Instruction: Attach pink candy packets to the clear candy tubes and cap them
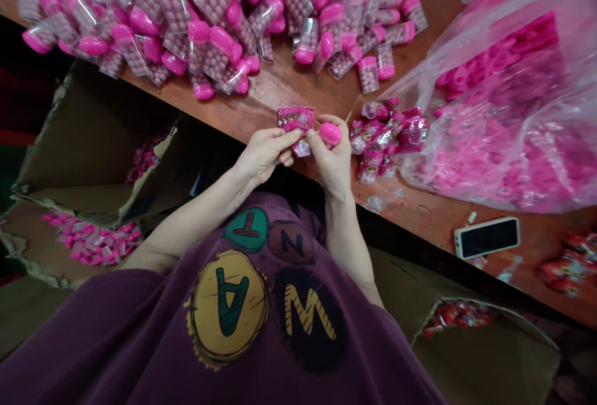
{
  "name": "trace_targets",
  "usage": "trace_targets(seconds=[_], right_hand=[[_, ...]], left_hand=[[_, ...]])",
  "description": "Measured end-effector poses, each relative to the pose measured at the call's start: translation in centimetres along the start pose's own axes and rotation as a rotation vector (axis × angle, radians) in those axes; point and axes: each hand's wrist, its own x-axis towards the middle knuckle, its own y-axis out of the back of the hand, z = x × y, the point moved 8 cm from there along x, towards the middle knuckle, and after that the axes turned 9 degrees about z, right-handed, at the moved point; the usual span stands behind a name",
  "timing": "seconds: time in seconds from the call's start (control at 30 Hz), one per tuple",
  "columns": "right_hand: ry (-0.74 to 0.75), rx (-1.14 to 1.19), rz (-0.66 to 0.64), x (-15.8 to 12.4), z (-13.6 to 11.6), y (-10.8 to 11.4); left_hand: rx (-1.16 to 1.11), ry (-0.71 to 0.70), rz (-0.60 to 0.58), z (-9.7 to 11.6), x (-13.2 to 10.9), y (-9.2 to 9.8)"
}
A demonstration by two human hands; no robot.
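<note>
The purple T-shirt [116, 324] bears circled letters M, A, N, T (upside down from here).

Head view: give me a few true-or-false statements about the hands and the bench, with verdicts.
The left hand pinches a pink printed foil packet: true.
The right hand holds a metal spoon: false, it holds a glossy pink plastic oval cap.
A clear plastic bag of pink parts lies on the brown wooden table: true.
The white-edged smartphone lies screen down: false, its dark screen faces up.
An open cardboard box below the table edge holds loose pink packets: true.
</note>
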Motion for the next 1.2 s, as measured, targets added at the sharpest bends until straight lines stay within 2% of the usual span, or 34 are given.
trace_targets(seconds=[0.13, 0.27, 0.4, 0.57, 0.83, 0.97, 1.07, 1.2], right_hand=[[-0.189, 0.174, -0.007, -0.7, 0.1, 0.7], [-0.228, 0.239, -0.035, -3.0, -0.8, 0.6], [-0.188, 0.141, -0.025, -4.6, -0.5, -0.2], [-0.089, -0.033, 0.072, -4.5, -0.1, 0.1], [0.045, -0.222, 0.05, -5.1, 0.0, -0.2], [0.164, -0.369, 0.04, -5.5, -0.6, -0.3], [0.196, -0.38, 0.045, -5.8, -1.0, -0.4], [0.111, -0.252, 0.068, -6.1, -0.6, -0.6]], left_hand=[[-0.087, -0.049, 0.13, 0.6, 0.7, 1.5], [-0.149, -0.078, 0.179, 0.5, 1.2, 2.3], [-0.164, -0.092, 0.212, 0.0, 1.2, 2.3], [-0.137, -0.091, 0.203, -0.3, 1.0, 2.1], [-0.162, -0.062, 0.134, -0.9, 0.8, 2.0], [-0.171, -0.05, 0.097, -1.2, 0.9, 1.9], [-0.173, -0.042, 0.081, -1.0, 0.9, 1.9], [-0.129, -0.041, 0.114, -0.5, 0.4, 2.0]])
